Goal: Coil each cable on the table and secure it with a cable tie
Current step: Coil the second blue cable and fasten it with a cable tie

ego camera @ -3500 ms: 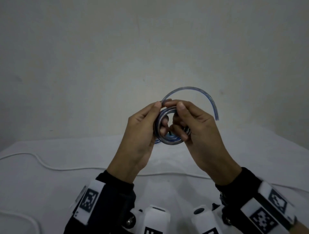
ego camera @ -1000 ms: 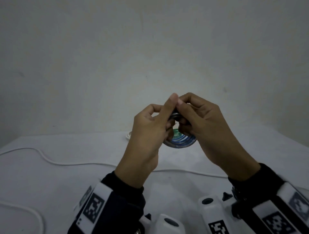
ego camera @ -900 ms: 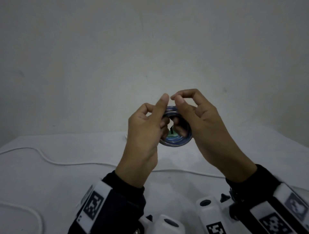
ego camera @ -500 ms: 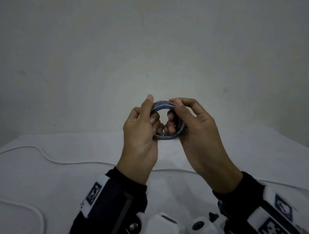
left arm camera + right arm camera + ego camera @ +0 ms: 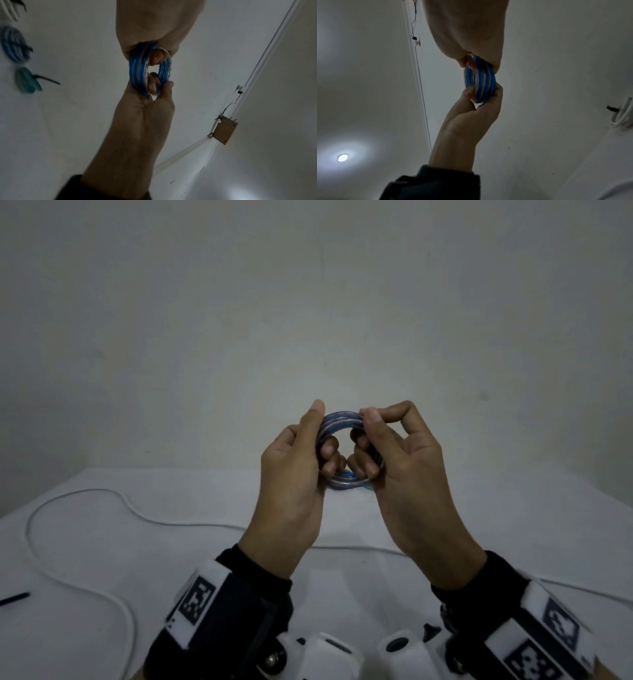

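I hold the coiled blue cable (image 5: 346, 440) up in front of me, above the white table (image 5: 102, 559), with both hands on it at once. My left hand (image 5: 294, 474) grips the left side of the ring, thumb laid along the outer edge and fingertips curled through the hole. My right hand (image 5: 404, 470) pinches the right side, thumb on the top of the coil, the lower fingers hooked inside, and the index finger arched up clear of it. The turns lie stacked close together with no loose tail showing.

Below my hands a loose white cable (image 5: 78, 542) wanders across the table in a wide loop on the left and runs on behind my wrists toward the right. A short black cable tie (image 5: 15, 599) lies flat near the table's left edge, apart from that cable.

From the left wrist view, blurred at the side, I make out another coiled blue cable (image 5: 13, 44) and a teal coil (image 5: 25, 81), each with a black tie end sticking out, lying near each other on the table; a white bundle shows at the top corner. From the right wrist view a coiled white cable (image 5: 623, 115) with a black tie tail sits at the right edge. A ceiling light (image 5: 342, 157) glows overhead, and a small brown board (image 5: 224, 131) hangs on the wall beside a thin wire.

My own hands hide the sides of the coil I hold.
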